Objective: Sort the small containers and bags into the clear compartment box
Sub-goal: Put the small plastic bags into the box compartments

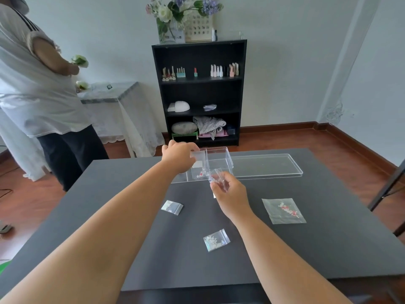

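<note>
Seen from above the hands, a dark surface (285,249) holds a clear box (217,163) at twelve o'clock, near the far edge, with its flat clear lid (267,166) lying just beside it at one o'clock. The left hand (178,157) reaches to the box's left end and pinches a small clear container (197,155) at the rim of a compartment. The right hand (230,190), just short of the box, grips a crumpled clear bag (217,176) of tiny beads. The step looks like placing: one item going in, the next waiting. A bead-filled item already lies in a middle compartment. Three bags remain loose: a small one (172,207) at nine o'clock from the right hand, another (216,240) at six o'clock, and a larger flat one (283,210) at three o'clock. The next move likely calls for lowering the bag into a free compartment without nudging the light box toward the far edge. Open room lies all around the loose bags; another person (39,88) stands well apart at ten o'clock.
</note>
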Demonstrator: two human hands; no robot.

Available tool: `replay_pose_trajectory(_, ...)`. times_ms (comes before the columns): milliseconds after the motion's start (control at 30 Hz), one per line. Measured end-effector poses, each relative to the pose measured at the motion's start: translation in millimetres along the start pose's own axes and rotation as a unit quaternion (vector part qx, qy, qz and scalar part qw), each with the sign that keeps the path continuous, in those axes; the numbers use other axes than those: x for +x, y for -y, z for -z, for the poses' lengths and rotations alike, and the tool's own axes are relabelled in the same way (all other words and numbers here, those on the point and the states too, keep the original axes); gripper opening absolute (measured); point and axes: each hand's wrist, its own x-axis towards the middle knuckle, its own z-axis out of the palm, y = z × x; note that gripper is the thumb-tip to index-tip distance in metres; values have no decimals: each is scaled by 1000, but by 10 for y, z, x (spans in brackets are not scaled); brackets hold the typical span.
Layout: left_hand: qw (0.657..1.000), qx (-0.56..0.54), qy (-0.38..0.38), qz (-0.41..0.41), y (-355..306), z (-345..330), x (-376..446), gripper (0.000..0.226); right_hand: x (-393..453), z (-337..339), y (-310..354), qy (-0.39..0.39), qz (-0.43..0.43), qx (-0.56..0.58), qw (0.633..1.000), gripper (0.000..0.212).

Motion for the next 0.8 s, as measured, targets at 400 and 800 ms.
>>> replay_pose_trajectory(400, 995, -78, -49, 39, 127, -46, -394, 46, 11, 16, 3, 11, -6, 25, 1000, 22)
replay_pose_trajectory(800, 989, -41, -137, -24, 190, -515, -1015, 44, 688, -69, 503, 0, -9, -30, 1000, 25)
